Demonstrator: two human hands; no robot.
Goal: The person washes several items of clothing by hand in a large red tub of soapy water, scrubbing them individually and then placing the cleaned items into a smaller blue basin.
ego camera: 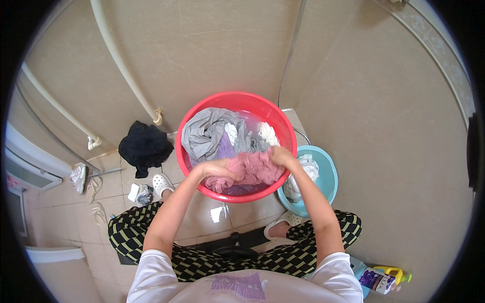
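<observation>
A wet pink garment is stretched between my two hands over the near side of a red plastic basin. My left hand is closed on its left part, and my right hand grips its right end. Behind it in the basin lie a grey garment, a purple cloth and a white cloth, in water with some suds. Just right of the red basin, a light blue basin holds a white garment.
A black garment and a small bundled cloth lie on the tiled floor at the left. Sandals and a shoe are farther left. A detergent bottle stands at the lower right. A shower hose hangs against the wall.
</observation>
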